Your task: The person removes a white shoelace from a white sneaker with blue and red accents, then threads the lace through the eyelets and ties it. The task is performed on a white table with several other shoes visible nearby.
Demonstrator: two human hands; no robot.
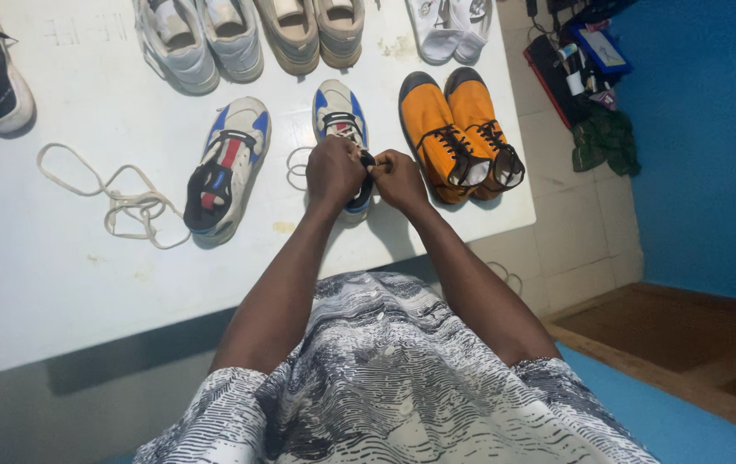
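Sneaker (340, 116) in white with blue panels sits toe-away on the smooth, scuffed white desk (59, 258), its heel end hidden under both hands. Left hand (334, 172) and right hand (400, 178) meet there, fingers pinched shut on its black tongue or lace; which one is unclear. Beside it stand matte orange canvas shoes (458, 129), its mate sneaker (229, 163), and a limp white lace (119, 202).

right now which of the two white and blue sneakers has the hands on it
The right-hand white and blue sneaker, beside the orange pair; both hands grip its heel end. The other lies untouched.
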